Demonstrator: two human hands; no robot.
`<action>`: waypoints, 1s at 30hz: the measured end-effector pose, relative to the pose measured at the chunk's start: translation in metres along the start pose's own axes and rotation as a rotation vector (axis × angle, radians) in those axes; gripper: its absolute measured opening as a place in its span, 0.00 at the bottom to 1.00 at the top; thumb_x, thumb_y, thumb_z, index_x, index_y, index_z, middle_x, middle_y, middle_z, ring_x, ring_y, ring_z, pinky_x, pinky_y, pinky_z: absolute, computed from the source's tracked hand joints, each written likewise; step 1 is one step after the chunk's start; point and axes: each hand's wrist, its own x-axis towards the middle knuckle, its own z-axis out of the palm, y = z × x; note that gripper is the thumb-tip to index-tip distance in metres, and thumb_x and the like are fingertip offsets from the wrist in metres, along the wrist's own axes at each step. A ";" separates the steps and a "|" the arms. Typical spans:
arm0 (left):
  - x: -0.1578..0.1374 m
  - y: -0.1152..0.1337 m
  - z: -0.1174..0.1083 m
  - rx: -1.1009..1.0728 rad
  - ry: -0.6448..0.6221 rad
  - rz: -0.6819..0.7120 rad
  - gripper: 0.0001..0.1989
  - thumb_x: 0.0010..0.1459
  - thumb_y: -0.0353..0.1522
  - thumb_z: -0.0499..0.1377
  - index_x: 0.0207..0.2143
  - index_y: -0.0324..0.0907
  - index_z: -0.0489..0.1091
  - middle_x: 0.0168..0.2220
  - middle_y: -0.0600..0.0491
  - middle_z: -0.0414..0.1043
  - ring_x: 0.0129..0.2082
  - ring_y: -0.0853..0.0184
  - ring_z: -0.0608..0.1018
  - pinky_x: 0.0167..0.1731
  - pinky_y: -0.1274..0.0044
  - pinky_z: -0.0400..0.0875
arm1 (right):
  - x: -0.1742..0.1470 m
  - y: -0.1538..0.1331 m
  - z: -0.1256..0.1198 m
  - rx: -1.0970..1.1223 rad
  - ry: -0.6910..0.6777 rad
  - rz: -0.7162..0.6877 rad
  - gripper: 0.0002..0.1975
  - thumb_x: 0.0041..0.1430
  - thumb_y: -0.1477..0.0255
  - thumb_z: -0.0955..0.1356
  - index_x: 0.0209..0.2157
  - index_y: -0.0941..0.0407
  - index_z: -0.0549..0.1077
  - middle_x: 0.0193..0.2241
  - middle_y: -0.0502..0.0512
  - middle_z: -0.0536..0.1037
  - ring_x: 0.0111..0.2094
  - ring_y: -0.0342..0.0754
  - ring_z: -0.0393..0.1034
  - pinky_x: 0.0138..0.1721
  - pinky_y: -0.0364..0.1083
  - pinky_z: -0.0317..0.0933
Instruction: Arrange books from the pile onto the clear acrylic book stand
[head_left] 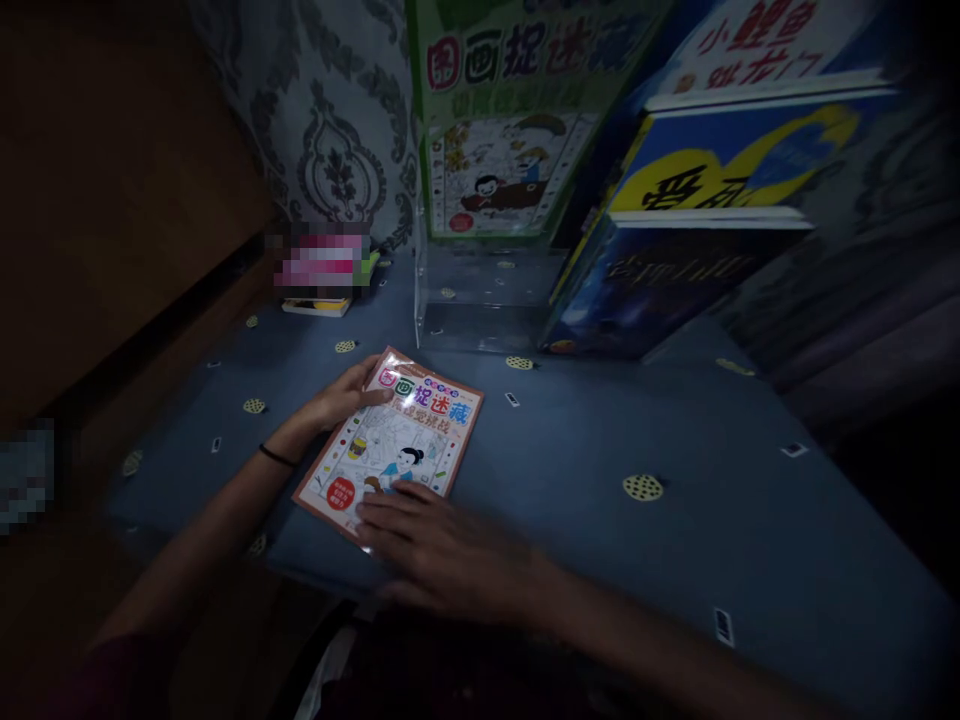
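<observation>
A thin picture book (420, 420) with an orange-brown border and colourful Chinese lettering lies tilted on the blue table cover. My left hand (349, 395) grips its upper left edge, thumb on the cover and the other fingers out of sight beneath. Across the lower part of the cover rests my right hand (431, 540), palm down with its fingers stretched out. A black band (277, 456) circles my left wrist.
Behind the book stands a clear acrylic rack (480, 325). It holds a green picture book (495, 170), a blue-and-yellow book (750, 150) and a dark blue book (675, 275). A small stack of books (319, 305), partly pixelated, lies back left. The patterned table cover (585, 430) ends at the front.
</observation>
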 end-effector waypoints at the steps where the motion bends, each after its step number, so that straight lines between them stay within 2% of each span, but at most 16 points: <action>1: 0.002 0.002 0.000 0.006 -0.015 0.003 0.30 0.45 0.30 0.72 0.52 0.42 0.68 0.40 0.49 0.80 0.34 0.64 0.82 0.33 0.77 0.76 | 0.000 0.005 -0.004 0.021 -0.001 0.004 0.27 0.68 0.61 0.66 0.61 0.63 0.67 0.63 0.65 0.69 0.66 0.51 0.58 0.69 0.55 0.48; 6: 0.008 0.006 0.001 0.009 -0.075 0.018 0.31 0.45 0.28 0.71 0.54 0.43 0.69 0.39 0.50 0.80 0.32 0.66 0.82 0.31 0.78 0.76 | -0.001 0.040 -0.019 0.113 0.082 0.119 0.23 0.71 0.60 0.62 0.61 0.56 0.68 0.61 0.59 0.72 0.64 0.47 0.62 0.68 0.55 0.50; 12: 0.007 0.007 0.003 0.042 -0.057 0.020 0.28 0.45 0.28 0.70 0.50 0.44 0.72 0.38 0.50 0.80 0.31 0.67 0.81 0.28 0.79 0.76 | -0.016 0.110 -0.020 -0.019 0.311 0.378 0.20 0.72 0.66 0.60 0.61 0.54 0.69 0.61 0.59 0.72 0.65 0.53 0.62 0.64 0.63 0.55; 15: 0.007 0.006 0.004 0.074 -0.051 0.012 0.27 0.46 0.29 0.70 0.50 0.42 0.72 0.37 0.50 0.80 0.29 0.66 0.81 0.28 0.78 0.76 | -0.025 0.130 -0.014 -0.056 0.384 0.397 0.20 0.71 0.70 0.62 0.61 0.55 0.68 0.62 0.62 0.71 0.64 0.53 0.62 0.63 0.63 0.56; 18: 0.008 0.003 0.002 0.147 -0.011 0.060 0.26 0.46 0.28 0.70 0.50 0.41 0.72 0.39 0.49 0.80 0.31 0.66 0.81 0.28 0.79 0.74 | -0.029 0.134 -0.011 -0.062 0.405 0.372 0.20 0.69 0.72 0.62 0.60 0.54 0.69 0.61 0.62 0.71 0.64 0.53 0.63 0.62 0.64 0.57; 21: 0.007 0.000 -0.001 0.277 0.030 0.120 0.26 0.46 0.27 0.70 0.50 0.42 0.74 0.41 0.49 0.80 0.34 0.64 0.80 0.30 0.79 0.73 | -0.028 0.132 -0.012 -0.036 0.432 0.371 0.18 0.68 0.72 0.63 0.57 0.54 0.72 0.60 0.62 0.73 0.62 0.54 0.65 0.60 0.64 0.60; 25: 0.000 0.000 0.003 0.517 0.138 0.256 0.21 0.48 0.30 0.69 0.47 0.48 0.76 0.36 0.51 0.78 0.36 0.60 0.78 0.34 0.76 0.72 | -0.028 0.130 -0.017 0.090 0.514 0.367 0.17 0.68 0.73 0.62 0.53 0.54 0.76 0.55 0.61 0.77 0.56 0.53 0.71 0.57 0.61 0.65; 28: -0.007 0.004 0.015 0.867 0.246 0.321 0.17 0.54 0.35 0.66 0.48 0.48 0.75 0.39 0.50 0.74 0.42 0.57 0.75 0.42 0.71 0.71 | -0.028 0.129 -0.022 0.200 0.565 0.376 0.18 0.67 0.74 0.61 0.53 0.56 0.76 0.53 0.60 0.79 0.54 0.53 0.73 0.55 0.58 0.67; 30: -0.012 0.005 0.026 1.142 0.273 0.318 0.16 0.59 0.36 0.61 0.50 0.45 0.73 0.43 0.47 0.72 0.45 0.55 0.73 0.46 0.67 0.69 | -0.029 0.128 -0.024 0.257 0.585 0.403 0.19 0.68 0.72 0.60 0.54 0.56 0.75 0.52 0.59 0.79 0.52 0.52 0.74 0.53 0.56 0.69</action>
